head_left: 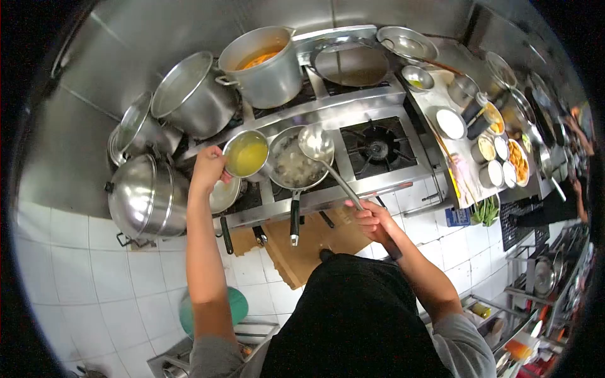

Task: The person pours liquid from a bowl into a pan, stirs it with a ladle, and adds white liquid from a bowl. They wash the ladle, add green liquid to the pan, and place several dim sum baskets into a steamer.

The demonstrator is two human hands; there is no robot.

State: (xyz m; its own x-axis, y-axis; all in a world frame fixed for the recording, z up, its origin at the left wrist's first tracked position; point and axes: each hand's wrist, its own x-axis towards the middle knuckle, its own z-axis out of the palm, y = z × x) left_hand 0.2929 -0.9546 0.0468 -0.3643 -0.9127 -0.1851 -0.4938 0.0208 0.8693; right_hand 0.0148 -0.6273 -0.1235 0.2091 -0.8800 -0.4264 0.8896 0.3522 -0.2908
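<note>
My left hand (210, 170) is closed on the rim of a small metal pot (247, 155) with yellow liquid in it, held tilted over the stove. The fingers of my right hand (373, 222) are wrapped round the long handle of a ladle (316, 143). The ladle's bowl hangs over the right side of a frying pan (295, 184), where pale pieces sit in cloudy liquid. That pan stands on a front burner, its black handle pointing at me. Partly hidden below the small pot is another pan (223, 196).
Large stockpots (271, 79) line the back left, beside a domed steel steamer (140, 195). A bare burner (377, 148) lies to the right. Beyond it, a counter (463, 173) carries bowls and bottles. Cardboard (315, 242) covers the floor ahead. Another person (558, 201) stands at far right.
</note>
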